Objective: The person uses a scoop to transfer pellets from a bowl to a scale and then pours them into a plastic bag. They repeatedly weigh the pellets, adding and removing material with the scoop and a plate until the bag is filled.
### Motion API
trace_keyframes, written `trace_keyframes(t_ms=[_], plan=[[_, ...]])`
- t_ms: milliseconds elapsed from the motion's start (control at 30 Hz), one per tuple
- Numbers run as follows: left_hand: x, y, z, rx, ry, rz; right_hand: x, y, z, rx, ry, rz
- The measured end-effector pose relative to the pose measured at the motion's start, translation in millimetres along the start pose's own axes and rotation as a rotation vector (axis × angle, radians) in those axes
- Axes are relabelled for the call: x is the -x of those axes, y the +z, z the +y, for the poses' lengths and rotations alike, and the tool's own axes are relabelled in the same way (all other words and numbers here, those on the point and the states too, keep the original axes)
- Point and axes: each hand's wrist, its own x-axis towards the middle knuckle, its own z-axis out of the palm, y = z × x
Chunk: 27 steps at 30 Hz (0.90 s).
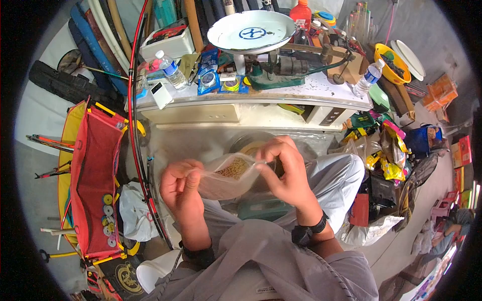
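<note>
Between my hands is a translucent plastic bag (221, 186) with small yellowish-brown grains (235, 169) inside. Its mouth gapes toward me. My left hand (182, 183) pinches the bag's left edge between thumb and fingers. The right edge is gripped by my right hand (285, 170), its thumb along the near side. Just behind the bag, partly covered by it and my right hand, is a round container (247, 145) with a yellowish inside. A green object (263, 208) shows below, between my legs; its kind is hidden.
Ahead stands a white table (321, 93) bearing a balance scale with a white enamel pan (251, 32) and water bottles (172, 71). At left are a red mesh bag (98, 180) and a long red-black rod (132, 100). Packets and bags (389, 155) pile up at right.
</note>
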Motion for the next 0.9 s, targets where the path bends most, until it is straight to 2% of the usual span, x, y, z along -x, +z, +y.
trace_keyframes(t_ms=[67, 133, 233, 400, 567, 700, 767, 900], plan=[[3.6, -2.5, -6.8, -0.064, 0.038, -0.086, -6.3, -4.0, -11.9, 0.048, -0.042, -0.033], [6.3, 5.1, -4.7, -0.105, 0.051, -0.115, -9.7, -1.8, -23.9, 0.104, -0.153, -0.100], [8.5, 4.8, -8.6, -0.207, 0.093, -0.141, -9.6, 11.2, -27.5, 0.079, -0.215, -0.136], [8.5, 6.6, -5.4, -0.209, 0.115, -0.190, -9.9, 25.1, -24.2, 0.131, -0.200, -0.086], [11.5, 9.8, -6.3, -0.192, 0.090, -0.189, -12.0, 14.5, -30.7, -0.052, 0.057, -0.122], [11.5, 10.3, -7.6, -0.163, 0.091, -0.193, -9.3, 14.3, -29.8, -0.141, 0.130, -0.095], [11.8, 10.4, -8.0, -0.152, 0.085, -0.187, -10.0, 10.7, -30.9, -0.192, 0.241, -0.165], [12.3, 7.7, -9.6, -0.137, 0.083, -0.187, -9.2, 11.3, -25.5, -0.250, 0.294, -0.201]])
